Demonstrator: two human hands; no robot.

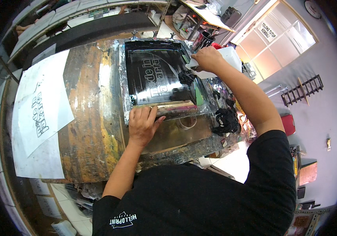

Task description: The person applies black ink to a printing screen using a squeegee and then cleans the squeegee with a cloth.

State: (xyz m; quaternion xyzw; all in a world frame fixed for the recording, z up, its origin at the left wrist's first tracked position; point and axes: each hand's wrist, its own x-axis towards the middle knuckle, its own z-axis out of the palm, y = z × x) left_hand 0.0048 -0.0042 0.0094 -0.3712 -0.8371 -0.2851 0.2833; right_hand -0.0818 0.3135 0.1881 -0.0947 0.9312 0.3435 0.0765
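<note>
Left hand (pixel 141 126) clasps a wooden bar (pixel 172 108) by the lettered screen (pixel 156 76); what the right hand (pixel 207 59) holds is unclear.

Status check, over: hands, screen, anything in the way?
Left hand on stained wooden bar; right hand at white object, grip unclear. Screen dark, glossy. Possible obstruction: crumpled black material at its right side.
</note>
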